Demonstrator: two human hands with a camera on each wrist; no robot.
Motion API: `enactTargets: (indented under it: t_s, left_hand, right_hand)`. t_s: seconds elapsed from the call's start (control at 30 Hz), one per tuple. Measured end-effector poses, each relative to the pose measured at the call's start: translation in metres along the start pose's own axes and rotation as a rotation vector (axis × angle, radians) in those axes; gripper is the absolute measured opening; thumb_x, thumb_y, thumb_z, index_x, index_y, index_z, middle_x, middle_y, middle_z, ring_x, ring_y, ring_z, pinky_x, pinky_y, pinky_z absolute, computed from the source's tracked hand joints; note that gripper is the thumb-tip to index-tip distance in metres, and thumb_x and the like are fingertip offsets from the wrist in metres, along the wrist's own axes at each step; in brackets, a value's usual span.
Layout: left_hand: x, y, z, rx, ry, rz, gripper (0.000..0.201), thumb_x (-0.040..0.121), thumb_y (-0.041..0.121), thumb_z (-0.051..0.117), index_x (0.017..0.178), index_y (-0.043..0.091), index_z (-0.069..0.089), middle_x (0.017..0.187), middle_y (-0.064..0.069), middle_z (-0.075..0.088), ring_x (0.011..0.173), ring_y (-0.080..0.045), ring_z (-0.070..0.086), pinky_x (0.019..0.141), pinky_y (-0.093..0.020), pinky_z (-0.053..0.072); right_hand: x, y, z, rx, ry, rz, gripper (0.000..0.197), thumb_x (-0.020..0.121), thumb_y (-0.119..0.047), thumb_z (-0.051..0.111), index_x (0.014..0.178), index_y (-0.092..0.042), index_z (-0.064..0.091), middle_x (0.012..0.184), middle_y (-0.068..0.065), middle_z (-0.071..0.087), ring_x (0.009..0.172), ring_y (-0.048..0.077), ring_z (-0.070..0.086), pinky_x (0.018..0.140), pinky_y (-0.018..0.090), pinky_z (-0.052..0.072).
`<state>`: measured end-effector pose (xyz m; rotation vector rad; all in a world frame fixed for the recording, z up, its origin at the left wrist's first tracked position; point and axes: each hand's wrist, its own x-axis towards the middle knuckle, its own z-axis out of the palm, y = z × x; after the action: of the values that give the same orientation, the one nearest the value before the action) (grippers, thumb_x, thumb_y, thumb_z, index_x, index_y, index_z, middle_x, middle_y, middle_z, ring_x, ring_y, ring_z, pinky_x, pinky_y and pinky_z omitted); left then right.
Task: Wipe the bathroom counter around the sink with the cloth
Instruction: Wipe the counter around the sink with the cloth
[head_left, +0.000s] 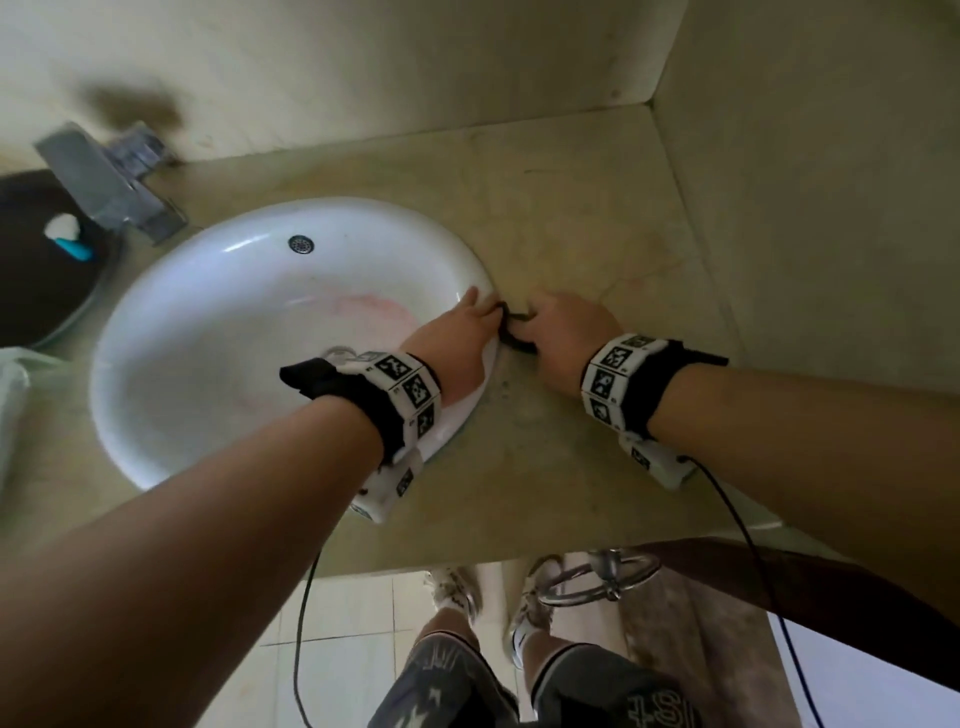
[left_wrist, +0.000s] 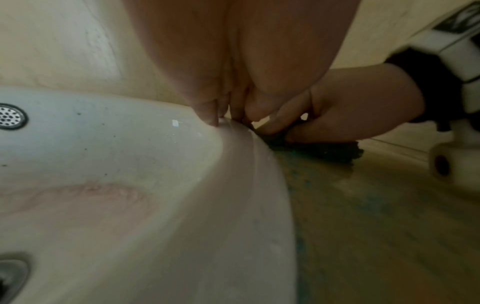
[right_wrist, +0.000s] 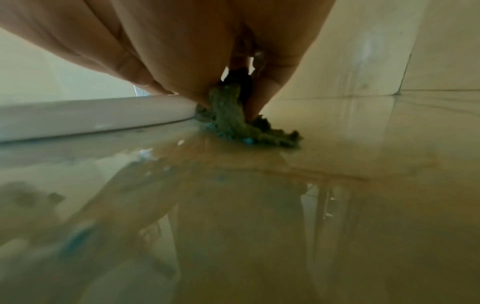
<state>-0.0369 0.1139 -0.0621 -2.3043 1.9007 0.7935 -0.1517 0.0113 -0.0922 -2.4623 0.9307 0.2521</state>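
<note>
Dark, fuzzy cloth (right_wrist: 233, 121) sits bunched under my right hand (head_left: 563, 338), fingers curled round it, on the surface against the sink (head_left: 171, 405) rim. My left hand (head_left: 457, 332) rests open there. I'd press flat, tracing the rim.

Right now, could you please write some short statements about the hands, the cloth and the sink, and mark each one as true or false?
1. The right hand holds the dark cloth on the counter, beside the sink rim. True.
2. The cloth lies inside the sink bowl. False: it lies on the counter, just outside the white sink.
3. The left hand rests on the right side of the sink rim. True.
4. The faucet stands right of the sink. False: it stands at the far left of it.
5. The counter near the cloth looks wet and reflective. True.
6. The sink is full of water. False: the bowl holds no pool; a pinkish stain shows.
</note>
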Motion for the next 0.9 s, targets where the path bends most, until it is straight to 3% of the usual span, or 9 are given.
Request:
enactTargets:
  t_s: [0.13, 0.27, 0.33, 0.43, 0.57, 0.67, 0.77, 0.83, 0.9]
  left_hand:
    - [-0.014, 0.008, 0.004, 0.002, -0.024, -0.01, 0.068, 0.087, -0.01, 0.034, 0.15, 0.011, 0.018, 0.16, 0.002, 0.008, 0.147, -0.021, 0.001, 0.116, -0.033, 0.018]
    - [-0.018, 0.011, 0.017, 0.166, -0.093, 0.083, 0.058, 0.09, 0.001, 0.039, 0.146, 0.007, 0.027, 0.157, -0.007, 0.017, 0.146, -0.029, 0.003, 0.119, -0.033, 0.013]
    - [-0.019, 0.011, 0.018, 0.116, -0.093, 0.065, 0.061, 0.09, -0.001, 0.039, 0.148, 0.011, 0.025, 0.158, -0.004, 0.014, 0.147, -0.027, 0.003, 0.118, -0.036, 0.016]
    - [-0.012, 0.013, 0.013, 0.138, -0.075, 0.049, 0.065, 0.09, -0.002, 0.041, 0.15, 0.014, 0.022, 0.16, -0.005, 0.009, 0.145, -0.031, 0.016, 0.116, -0.042, 0.024]
    - [0.015, 0.016, 0.003, 0.397, -0.163, 0.138, 0.059, 0.09, 0.003, 0.044, 0.146, 0.005, 0.025, 0.158, -0.01, 0.012, 0.144, -0.027, 0.019, 0.116, -0.045, 0.02]
    - [0.029, 0.017, 0.001, 0.558, -0.2, 0.181, 0.063, 0.088, 0.008, 0.049, 0.146, 0.004, 0.025, 0.157, -0.011, 0.012, 0.141, -0.026, 0.024, 0.114, -0.045, 0.021]
    - [0.032, 0.015, 0.009, 0.605, -0.201, 0.188, 0.068, 0.089, 0.011, 0.05, 0.149, 0.005, 0.018, 0.158, -0.011, 0.007, 0.142, -0.026, 0.021, 0.115, -0.045, 0.016]
    - [0.032, 0.014, 0.013, 0.6, -0.183, 0.184, 0.07, 0.089, 0.012, 0.05, 0.149, 0.006, 0.016, 0.159, -0.011, 0.006, 0.144, -0.026, 0.018, 0.116, -0.045, 0.013]
    - [0.031, 0.011, 0.016, 0.567, -0.147, 0.191, 0.068, 0.089, 0.012, 0.051, 0.149, 0.007, 0.018, 0.159, -0.011, 0.008, 0.143, -0.026, 0.018, 0.116, -0.045, 0.013]
  right_hand:
    - [-0.034, -0.002, 0.01, -0.099, -0.088, -0.174, 0.034, 0.094, -0.036, 0.045, 0.123, -0.023, 0.058, 0.112, 0.0, 0.059, 0.097, 0.022, 0.057, 0.071, 0.028, 0.042]
    - [-0.056, -0.01, 0.014, -0.046, -0.118, -0.239, 0.031, 0.095, -0.039, 0.048, 0.123, -0.032, 0.058, 0.118, -0.004, 0.061, 0.103, 0.019, 0.058, 0.076, 0.024, 0.038]
    - [-0.051, 0.001, -0.003, -0.131, -0.071, -0.151, 0.034, 0.095, -0.035, 0.047, 0.129, -0.031, 0.054, 0.116, -0.001, 0.057, 0.1, 0.022, 0.055, 0.073, 0.025, 0.036]
    - [-0.048, 0.033, -0.038, -0.04, 0.068, 0.205, 0.041, 0.094, -0.037, 0.04, 0.125, -0.015, 0.055, 0.113, 0.005, 0.053, 0.094, 0.024, 0.052, 0.076, 0.032, 0.042]
    - [-0.051, 0.083, -0.045, -0.092, 0.115, 0.463, 0.07, 0.09, -0.066, 0.033, 0.117, -0.005, 0.055, 0.117, 0.018, 0.056, 0.096, 0.033, 0.057, 0.083, 0.039, 0.048]
    - [-0.055, 0.102, -0.032, -0.036, 0.202, 0.591, 0.069, 0.09, -0.065, 0.037, 0.116, -0.003, 0.055, 0.107, 0.02, 0.059, 0.089, 0.032, 0.058, 0.076, 0.038, 0.05]
    - [-0.064, 0.097, -0.024, 0.023, 0.216, 0.603, 0.07, 0.086, -0.071, 0.035, 0.099, -0.005, 0.053, 0.082, 0.013, 0.056, 0.068, 0.026, 0.054, 0.053, 0.03, 0.038]
    - [-0.075, 0.079, -0.017, 0.027, 0.175, 0.528, 0.064, 0.085, -0.071, 0.037, 0.092, -0.008, 0.05, 0.074, 0.007, 0.048, 0.061, 0.022, 0.048, 0.047, 0.028, 0.029]
    - [-0.084, 0.048, 0.001, -0.003, 0.094, 0.393, 0.046, 0.091, -0.056, 0.045, 0.09, -0.011, 0.05, 0.075, 0.004, 0.046, 0.065, 0.023, 0.051, 0.049, 0.029, 0.028]
